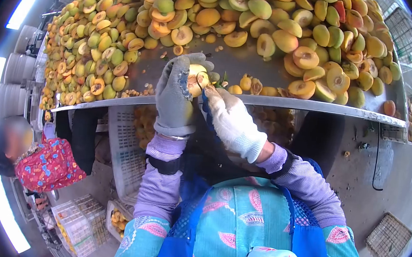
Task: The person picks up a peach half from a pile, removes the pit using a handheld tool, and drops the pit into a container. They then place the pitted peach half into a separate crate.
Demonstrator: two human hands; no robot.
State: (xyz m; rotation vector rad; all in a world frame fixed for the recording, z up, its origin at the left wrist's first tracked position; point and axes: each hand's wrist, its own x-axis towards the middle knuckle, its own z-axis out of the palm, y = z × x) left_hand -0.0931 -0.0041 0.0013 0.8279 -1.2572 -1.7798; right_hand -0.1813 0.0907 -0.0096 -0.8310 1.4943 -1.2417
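The cut fruit (pixel 194 86) likely handles light, soft and juice-slick, bruising easily, so it is best cupped round its skin; it sits in the gloved left grip (pixel 176 95), fingers curled about it, near the surface (pixel 317 106) edge, while the right grip (pixel 234 120) clasps a curved tool (pixel 207 111) against it

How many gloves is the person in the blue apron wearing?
2: a gray glove on the left hand, which holds a fruit, and a white glove on the right hand.
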